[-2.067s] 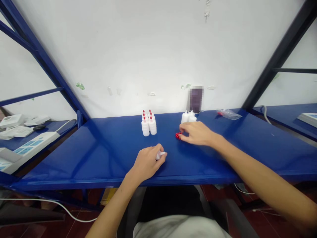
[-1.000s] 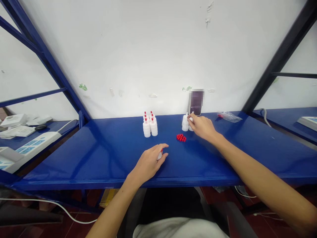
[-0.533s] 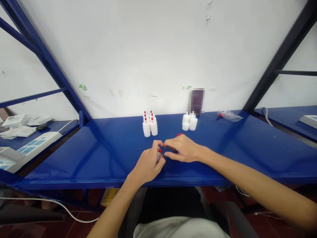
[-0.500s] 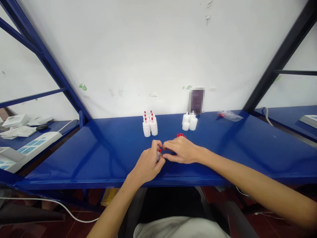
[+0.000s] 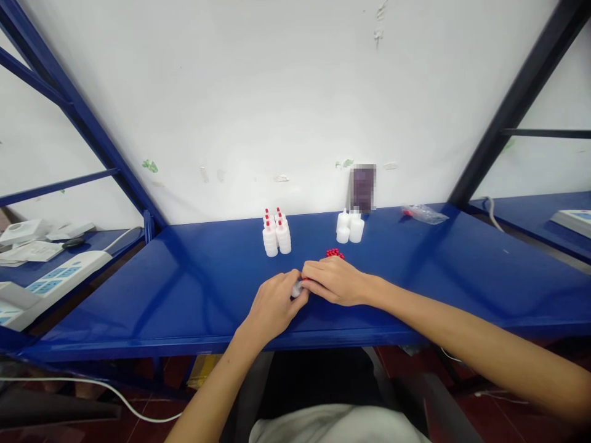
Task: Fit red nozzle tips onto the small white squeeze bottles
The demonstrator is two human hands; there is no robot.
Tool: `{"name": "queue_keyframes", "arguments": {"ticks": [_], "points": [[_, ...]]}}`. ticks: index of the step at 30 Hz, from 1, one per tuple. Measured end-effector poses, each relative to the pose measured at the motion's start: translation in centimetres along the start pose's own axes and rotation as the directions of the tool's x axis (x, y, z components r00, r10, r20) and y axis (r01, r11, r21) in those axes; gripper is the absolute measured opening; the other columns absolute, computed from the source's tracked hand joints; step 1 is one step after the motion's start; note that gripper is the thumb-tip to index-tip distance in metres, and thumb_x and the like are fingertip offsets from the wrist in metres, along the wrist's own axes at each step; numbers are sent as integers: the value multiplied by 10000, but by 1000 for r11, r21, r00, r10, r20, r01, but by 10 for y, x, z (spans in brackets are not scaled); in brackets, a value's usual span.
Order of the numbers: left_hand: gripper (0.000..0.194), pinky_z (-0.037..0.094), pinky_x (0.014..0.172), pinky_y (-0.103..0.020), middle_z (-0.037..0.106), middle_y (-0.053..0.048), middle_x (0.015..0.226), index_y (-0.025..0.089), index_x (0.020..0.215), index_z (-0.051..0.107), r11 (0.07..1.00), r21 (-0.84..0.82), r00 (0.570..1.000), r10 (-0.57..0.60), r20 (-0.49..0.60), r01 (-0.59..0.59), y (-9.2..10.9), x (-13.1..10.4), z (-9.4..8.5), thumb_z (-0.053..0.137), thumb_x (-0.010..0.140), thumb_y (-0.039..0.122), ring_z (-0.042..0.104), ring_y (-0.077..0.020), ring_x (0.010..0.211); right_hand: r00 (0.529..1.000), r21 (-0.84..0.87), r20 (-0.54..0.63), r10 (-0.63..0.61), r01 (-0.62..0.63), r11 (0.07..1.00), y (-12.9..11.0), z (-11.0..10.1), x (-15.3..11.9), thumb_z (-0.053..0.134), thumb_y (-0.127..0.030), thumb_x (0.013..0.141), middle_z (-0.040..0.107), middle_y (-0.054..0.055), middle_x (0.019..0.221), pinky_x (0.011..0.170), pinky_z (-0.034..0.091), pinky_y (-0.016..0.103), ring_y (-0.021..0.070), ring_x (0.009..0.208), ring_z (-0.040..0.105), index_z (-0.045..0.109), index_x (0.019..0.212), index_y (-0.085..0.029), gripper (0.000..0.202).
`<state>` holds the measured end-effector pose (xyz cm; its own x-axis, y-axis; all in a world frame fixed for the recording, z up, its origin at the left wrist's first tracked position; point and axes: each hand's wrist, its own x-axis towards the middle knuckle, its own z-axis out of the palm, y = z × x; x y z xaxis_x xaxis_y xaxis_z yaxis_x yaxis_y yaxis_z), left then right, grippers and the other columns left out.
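Note:
My left hand point(image 5: 277, 301) is wrapped round a small white squeeze bottle point(image 5: 296, 289), most of it hidden by the fingers. At the bottle's tip, the thumb and fingers of my right hand point(image 5: 335, 280) pinch a red cap point(image 5: 305, 280), of which only a sliver shows. Just beyond my right hand lies a cluster of small red caps point(image 5: 334, 253). Several white bottles with red caps point(image 5: 277, 237) stand upright in two rows, ahead and to the left. Farther right, a group of white bottles point(image 5: 355, 229) stands without red tips on the nozzles that show.
The blue table point(image 5: 207, 295) runs back to a white wall. A blurred dark purple object point(image 5: 363, 187) leans there behind the right-hand bottles. A clear plastic bag point(image 5: 427, 213) with something red lies at the back right. A power strip point(image 5: 69, 277) sits on the left.
My right thumb and fingers have closed on the red cap at the bottle's tip, and the hands have come together. The whole view has shifted slightly.

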<state>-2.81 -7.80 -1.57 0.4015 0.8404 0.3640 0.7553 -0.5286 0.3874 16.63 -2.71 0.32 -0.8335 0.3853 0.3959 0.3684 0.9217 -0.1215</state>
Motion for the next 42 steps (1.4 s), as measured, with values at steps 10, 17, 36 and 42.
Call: {"name": "queue_keyframes", "arguments": {"ticks": [10, 17, 36, 42], "points": [[247, 423, 715, -279, 588, -28, 963, 224, 1130, 548, 991, 47, 992, 128, -20, -127, 1, -2, -5, 357, 983, 172, 573, -161, 776, 957, 451, 63, 282, -280, 847, 12, -24, -2, 240, -403, 1029, 389, -31, 633, 603, 329, 272, 124, 590, 378, 331, 691, -214, 398], [165, 425, 727, -283, 660, -3, 940, 235, 1082, 532, 999, -4, 998, 47, 47, -46, 4, 0, -6, 399, 1007, 299, 614, -172, 804, 772, -165, 231, 592, -569, 806, 67, -55, -29, 347, -319, 944, 598, 55, 804, 629, 308, 294, 194, 716, 524, 471, 815, -205, 212], [176, 418, 719, -284, 668, -2, 915, 237, 1057, 534, 1000, -5, 997, 30, 70, -30, 5, 2, -7, 396, 1009, 336, 627, -179, 806, 775, -186, 228, 590, -560, 807, 64, -54, -28, 499, -277, 862, 670, 50, 813, 598, 312, 279, 182, 690, 566, 611, 853, -197, 138], [169, 396, 656, -284, 652, 2, 879, 233, 1120, 452, 1000, -30, 999, -6, 44, 8, 5, 0, -6, 459, 967, 304, 638, -198, 765, 991, 64, 47, 128, -131, 989, 17, -17, -7, 453, -400, 963, 657, 46, 870, 639, 351, 272, 163, 693, 546, 566, 1008, -183, 248]]}}
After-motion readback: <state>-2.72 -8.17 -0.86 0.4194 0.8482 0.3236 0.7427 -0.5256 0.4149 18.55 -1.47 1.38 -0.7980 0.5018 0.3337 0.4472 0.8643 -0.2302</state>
